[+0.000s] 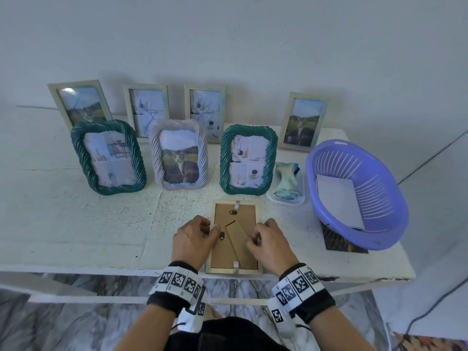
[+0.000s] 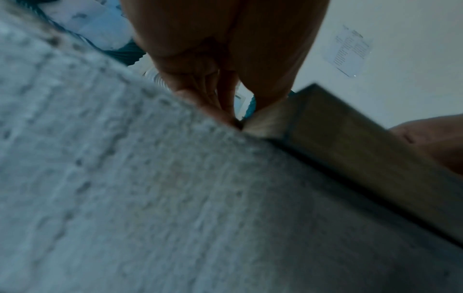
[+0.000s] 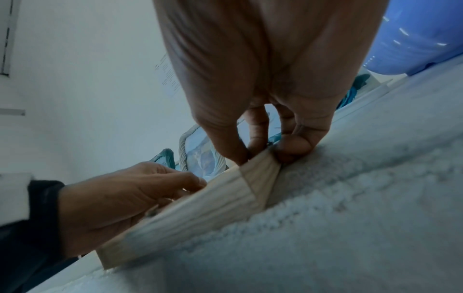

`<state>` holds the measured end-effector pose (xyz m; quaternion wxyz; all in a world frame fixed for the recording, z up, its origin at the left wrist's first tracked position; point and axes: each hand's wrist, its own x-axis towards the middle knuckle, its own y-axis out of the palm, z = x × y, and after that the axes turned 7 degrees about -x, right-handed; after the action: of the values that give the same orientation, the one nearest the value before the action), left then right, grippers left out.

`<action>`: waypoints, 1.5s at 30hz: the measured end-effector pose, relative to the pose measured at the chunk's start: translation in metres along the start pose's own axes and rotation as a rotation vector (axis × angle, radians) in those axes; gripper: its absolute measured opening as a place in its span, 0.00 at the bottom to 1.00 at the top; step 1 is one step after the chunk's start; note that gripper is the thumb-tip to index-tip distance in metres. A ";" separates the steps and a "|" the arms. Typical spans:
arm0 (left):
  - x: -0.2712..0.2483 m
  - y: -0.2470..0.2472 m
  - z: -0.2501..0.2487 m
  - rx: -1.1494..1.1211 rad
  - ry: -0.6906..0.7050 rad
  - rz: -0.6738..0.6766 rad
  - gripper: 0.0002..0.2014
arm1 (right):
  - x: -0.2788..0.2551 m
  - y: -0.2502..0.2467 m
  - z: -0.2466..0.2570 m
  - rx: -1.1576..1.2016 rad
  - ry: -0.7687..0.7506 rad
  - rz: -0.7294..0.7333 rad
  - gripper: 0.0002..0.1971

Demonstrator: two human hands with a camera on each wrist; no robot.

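Observation:
A light wooden picture frame (image 1: 234, 219) lies face down near the table's front edge, showing its brown backing and fold-out stand (image 1: 238, 239). My left hand (image 1: 206, 230) holds its left edge with curled fingers, the thumb on the back. My right hand (image 1: 258, 234) pinches the right edge the same way. In the right wrist view the right hand (image 3: 263, 150) has its thumb on top of the frame (image 3: 200, 208) and fingers at its side, while the left hand (image 3: 150, 184) curls over the far edge. In the left wrist view the left hand's fingers (image 2: 225, 103) meet the frame (image 2: 350, 150) at the tabletop.
Several picture frames (image 1: 178, 155) stand in two rows behind. A purple basket (image 1: 390, 224) holding a white sheet sits at the right, on a dark print (image 1: 339, 243). A clear tray (image 1: 298, 200) with a folded cloth lies beside it. The white table (image 1: 76, 224) ends just under my wrists.

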<state>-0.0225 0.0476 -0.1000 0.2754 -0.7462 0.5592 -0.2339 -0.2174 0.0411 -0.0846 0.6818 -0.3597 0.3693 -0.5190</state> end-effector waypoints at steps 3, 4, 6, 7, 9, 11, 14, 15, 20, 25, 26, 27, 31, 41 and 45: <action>0.004 0.003 -0.003 0.028 -0.041 -0.010 0.11 | 0.000 -0.003 -0.004 0.042 -0.044 -0.011 0.07; 0.005 0.004 -0.003 0.031 -0.047 -0.003 0.10 | 0.000 -0.004 -0.007 0.057 -0.060 -0.002 0.09; 0.004 0.005 -0.003 0.022 -0.048 0.006 0.09 | 0.001 -0.006 -0.010 0.043 -0.079 0.037 0.15; 0.004 0.005 -0.002 0.007 -0.048 0.004 0.09 | 0.001 -0.007 -0.012 0.035 -0.089 0.050 0.16; 0.003 0.003 0.000 -0.037 -0.041 -0.003 0.08 | 0.003 -0.007 -0.014 0.050 -0.117 0.058 0.16; 0.001 0.002 0.003 -0.076 -0.025 -0.009 0.08 | 0.003 -0.009 -0.017 0.065 -0.135 0.078 0.17; -0.003 0.004 0.007 -0.107 -0.024 -0.021 0.08 | 0.007 -0.017 -0.018 0.065 -0.139 0.132 0.21; -0.004 0.004 0.009 -0.111 -0.016 -0.026 0.08 | 0.011 -0.019 -0.017 0.041 -0.140 0.136 0.21; -0.004 0.004 0.013 -0.117 0.033 -0.014 0.11 | 0.039 -0.029 0.006 -0.264 -0.155 -0.041 0.14; -0.007 0.003 0.014 -0.147 0.069 -0.020 0.10 | 0.069 -0.022 0.028 -0.410 -0.145 -0.058 0.22; -0.006 0.003 0.014 -0.149 0.074 -0.019 0.10 | 0.073 -0.020 0.029 -0.451 -0.127 -0.043 0.23; -0.007 0.003 0.015 -0.152 0.074 -0.018 0.09 | 0.076 -0.019 0.030 -0.481 -0.113 -0.026 0.24; -0.006 0.003 0.015 -0.158 0.062 -0.014 0.09 | 0.085 -0.023 0.031 -0.469 -0.141 0.023 0.17; -0.002 0.002 0.016 -0.161 0.030 0.010 0.10 | 0.095 -0.035 0.014 -0.396 -0.275 0.121 0.10; -0.002 0.002 0.016 -0.154 0.024 0.010 0.11 | 0.070 -0.040 0.017 -0.320 -0.312 0.046 0.18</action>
<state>-0.0139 0.0512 -0.1133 0.2118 -0.7594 0.5825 -0.1978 -0.2067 -0.0337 -0.0509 0.6766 -0.5308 0.3452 -0.3759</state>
